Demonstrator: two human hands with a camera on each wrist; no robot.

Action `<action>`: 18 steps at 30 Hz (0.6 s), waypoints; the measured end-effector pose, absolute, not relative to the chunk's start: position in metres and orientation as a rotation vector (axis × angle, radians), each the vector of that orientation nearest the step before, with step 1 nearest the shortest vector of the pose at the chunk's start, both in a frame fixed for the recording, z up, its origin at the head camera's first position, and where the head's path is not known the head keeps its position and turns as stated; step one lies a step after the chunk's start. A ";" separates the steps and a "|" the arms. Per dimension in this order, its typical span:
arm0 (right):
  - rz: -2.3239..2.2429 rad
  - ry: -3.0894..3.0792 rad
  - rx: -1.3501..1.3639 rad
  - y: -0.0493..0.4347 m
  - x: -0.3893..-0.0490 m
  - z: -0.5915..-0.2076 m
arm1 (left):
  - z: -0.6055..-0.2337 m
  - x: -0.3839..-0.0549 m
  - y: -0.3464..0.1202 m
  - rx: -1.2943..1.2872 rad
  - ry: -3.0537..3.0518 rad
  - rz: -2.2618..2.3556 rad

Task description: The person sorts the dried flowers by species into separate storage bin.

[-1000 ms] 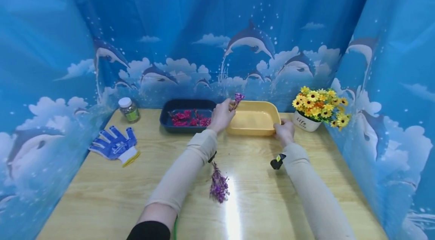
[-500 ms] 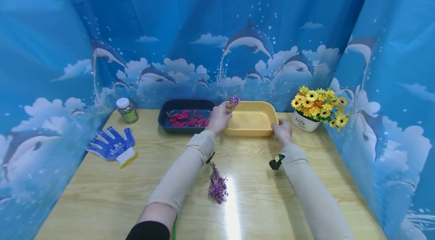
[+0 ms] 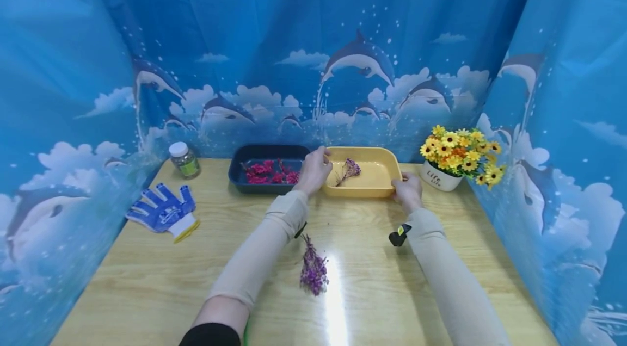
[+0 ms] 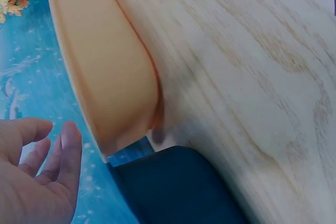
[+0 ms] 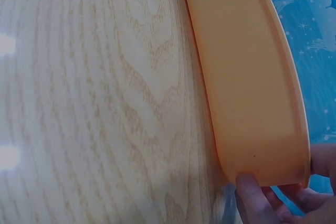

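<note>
A small purple dried flower sprig [image 3: 350, 170] lies in the left part of the yellow tray [image 3: 377, 192]. Above where that tray meets the dark blue tray [image 3: 245, 188], my left hand [image 3: 314, 171] holds nothing; in the left wrist view its fingers are apart and loosely bent beside the rim. At the yellow tray's right end, my right hand [image 3: 409, 189] grips the corner, with thumb and fingers on either side of the wall in the right wrist view. Pink-red dried flowers [image 3: 266, 171] lie in the dark blue tray. A purple dried flower bunch [image 3: 313, 270] rests on the table nearer me.
On the left are a blue-and-white work glove [image 3: 166, 211] and a lidded jar [image 3: 186, 164]. A white pot [image 3: 440, 178] of yellow flowers [image 3: 460, 150] stands right of the yellow tray. A blue dolphin-print curtain [image 3: 274, 36] surrounds the wooden table [image 3: 161, 286].
The purple sprig has gone from my left hand into the yellow tray. My left fingers have let go of it and moved slightly left. The right hand keeps its grip on the tray.
</note>
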State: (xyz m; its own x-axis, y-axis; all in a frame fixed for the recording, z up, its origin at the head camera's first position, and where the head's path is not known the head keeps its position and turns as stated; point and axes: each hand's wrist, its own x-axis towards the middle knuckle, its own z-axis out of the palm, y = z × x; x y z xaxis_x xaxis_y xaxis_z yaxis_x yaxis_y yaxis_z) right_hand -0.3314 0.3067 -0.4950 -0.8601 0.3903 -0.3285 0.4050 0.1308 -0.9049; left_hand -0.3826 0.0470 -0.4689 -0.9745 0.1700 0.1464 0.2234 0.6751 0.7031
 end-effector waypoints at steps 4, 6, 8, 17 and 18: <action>-1.878 2.338 0.816 0.306 -0.328 -0.498 | -0.464 -0.372 0.042 -0.418 -2.804 -1.204; -1.872 2.340 0.814 0.306 -0.327 -0.497 | -0.461 -0.366 0.040 -0.509 -2.803 -1.205; -1.874 2.358 0.804 0.307 -0.327 -0.496 | -0.458 -0.360 0.038 -0.630 -2.797 -1.208; -1.909 2.343 0.784 0.308 -0.331 -0.493 | -0.443 -0.332 0.021 -1.277 -2.881 -1.232; -1.904 2.346 0.779 0.308 -0.331 -0.493 | -0.443 -0.330 0.019 -1.334 -2.892 -1.219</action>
State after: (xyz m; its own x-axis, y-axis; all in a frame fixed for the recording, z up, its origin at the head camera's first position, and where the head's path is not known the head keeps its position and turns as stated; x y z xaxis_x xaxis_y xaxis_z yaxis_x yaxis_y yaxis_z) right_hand -0.3313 0.3080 -0.4929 -0.8752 0.3625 -0.3204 0.3881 0.1309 -0.9123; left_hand -0.3296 0.0190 -0.4434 -0.6634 0.7466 0.0500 0.5572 0.4484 0.6990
